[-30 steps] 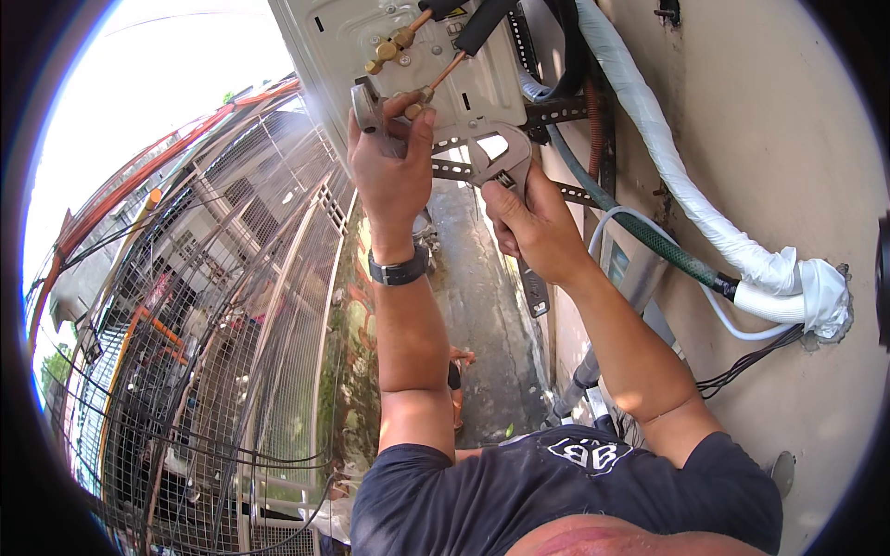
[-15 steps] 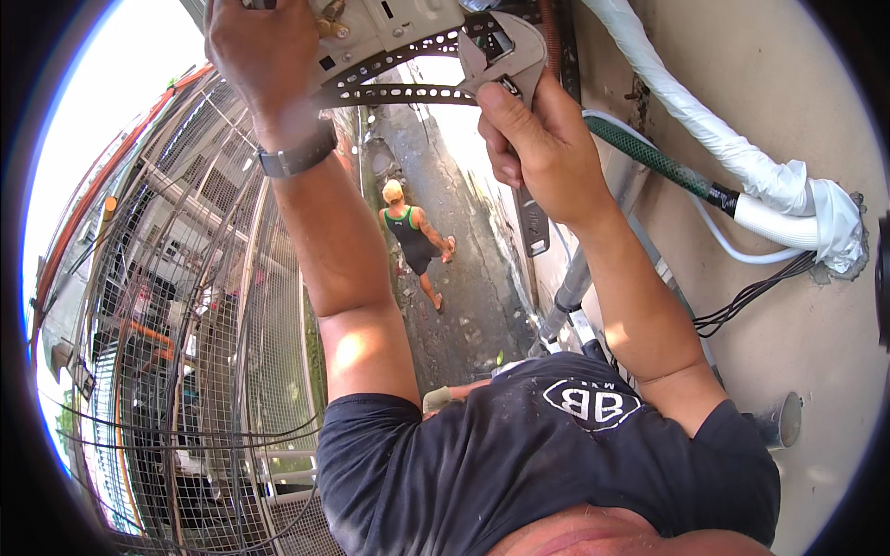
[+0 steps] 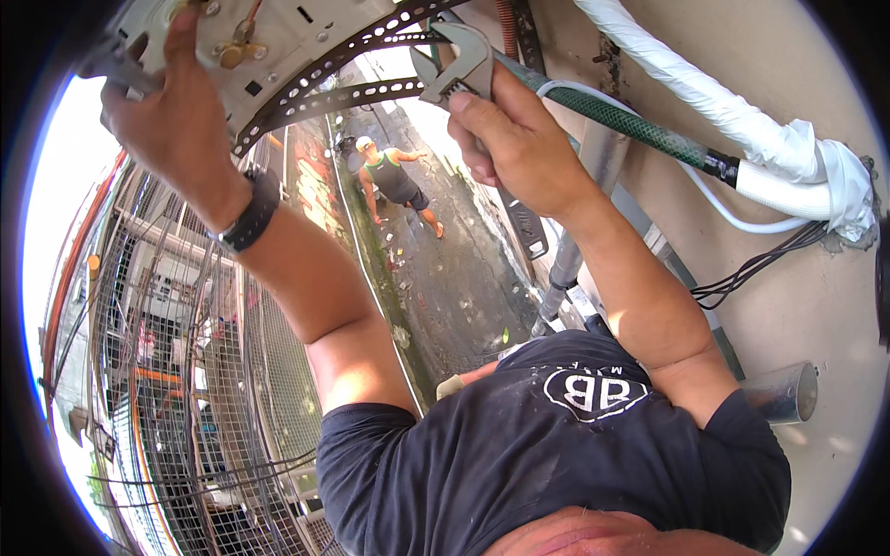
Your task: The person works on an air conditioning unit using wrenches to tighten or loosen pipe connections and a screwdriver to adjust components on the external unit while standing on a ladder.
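An adjustable wrench (image 3: 456, 67) was gripped in the closed right hand (image 3: 514, 148), its head set at the perforated bracket (image 3: 366, 56), far centre. The left hand (image 3: 176, 120) was pressed, fingers curled, vs. the beige unit (image 3: 297, 32) at left. Wrench judged stiff, heavy, prob. slick w/ sweat; best held low on the handle.

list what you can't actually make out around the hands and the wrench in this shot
- Head view: what the wrench jaws bite on; the perforated metal strap crosses there.
- Right hand: the wrench handle is buried in the palm.
- Left hand: fingertips and the grey tool they hold run into the dark rim.
- White unit: cut off by the top edge.
- Brass fittings: too small to tell how they connect.
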